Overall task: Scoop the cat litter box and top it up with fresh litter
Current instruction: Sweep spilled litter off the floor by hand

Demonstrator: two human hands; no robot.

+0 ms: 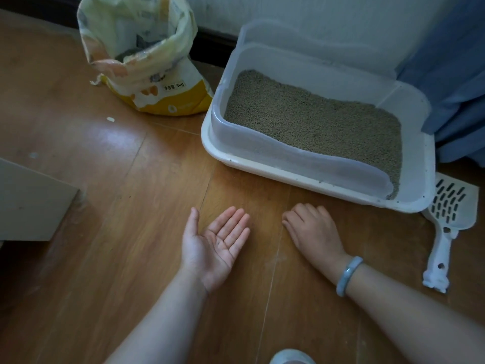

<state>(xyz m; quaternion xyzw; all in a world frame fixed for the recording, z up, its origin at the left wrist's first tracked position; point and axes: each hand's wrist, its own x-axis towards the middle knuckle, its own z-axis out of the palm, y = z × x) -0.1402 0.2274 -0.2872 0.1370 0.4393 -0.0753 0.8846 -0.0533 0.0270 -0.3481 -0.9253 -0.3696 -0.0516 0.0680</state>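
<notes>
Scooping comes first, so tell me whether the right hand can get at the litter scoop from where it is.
Probably yes. The right hand rests palm down on the floor, empty, and the litter scoop lies flat on the same side by the litter box corner. Only bare floor shows between them.

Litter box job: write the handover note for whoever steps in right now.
Left hand: open, palm up, empty, above the floor. Right hand: palm down on the floor, holding nothing.
Litter box: against the wall, litter fairly level inside.
Scoop: lying on the floor at the box's right corner, untouched.
Litter bag: open, standing left of the box.
Done: nothing evident.
Left: pick up scoop, scoop, top up from bag.
</notes>
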